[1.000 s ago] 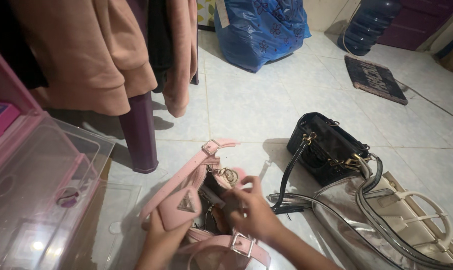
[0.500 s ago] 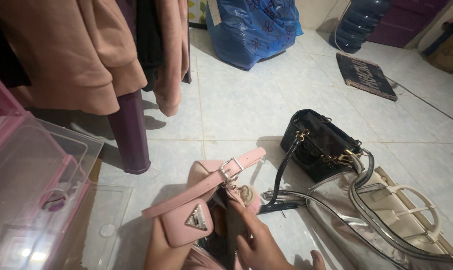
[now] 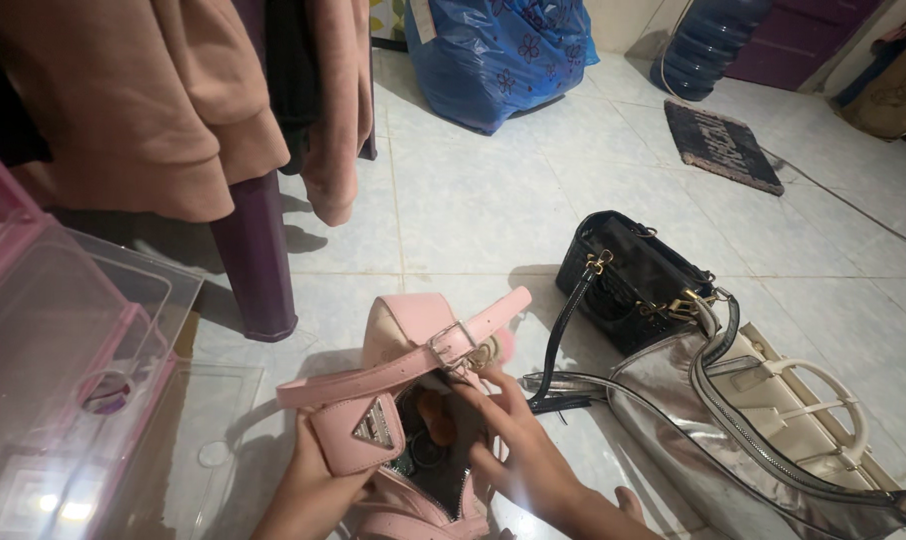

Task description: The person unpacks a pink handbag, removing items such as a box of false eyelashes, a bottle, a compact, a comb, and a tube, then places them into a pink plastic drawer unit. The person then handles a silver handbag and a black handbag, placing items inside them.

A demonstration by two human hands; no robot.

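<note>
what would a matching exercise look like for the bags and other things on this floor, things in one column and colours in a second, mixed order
Things:
1. handbag held open by both hands
2. quilted handbag standing on the tiles
3. large tote lying at the right
4. tied plastic sack at the back

Colours:
A. blue
B. silver
C. pink
D. black

Pairs: 1-C, 2-D, 3-B, 4-A

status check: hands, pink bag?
Left hand grips small pink leather handbag. Right hand fingers inside its open top. Black quilted handbag alongside, apart.
</note>
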